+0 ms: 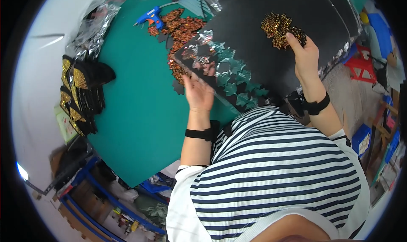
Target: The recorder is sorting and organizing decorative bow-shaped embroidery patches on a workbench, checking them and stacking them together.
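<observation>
In my right hand [306,57] is a cluster of gold-and-black beaded leaf-shaped pieces [277,28], pinched under the thumb above a black sheet [254,38]. The sheet's left part has leaf-shaped cutouts [231,70] with shiny clear film, and green shows through them. My left hand [199,93] is palm up at the sheet's left edge. Its thumb stands apart, and its fingers reach under the edge, partly seen through the film. Beside that thumb begins a pile of orange-brown beaded leaf pieces [182,30], which runs on toward the back.
A blue glue gun [151,17] lies beside the pile on the green table [140,115]. Stacked black-and-gold pieces [82,91] and crumpled clear plastic [95,26] line the left edge. At right, a red stool [361,66] stands on the floor. Blue shelving [106,191] is below left.
</observation>
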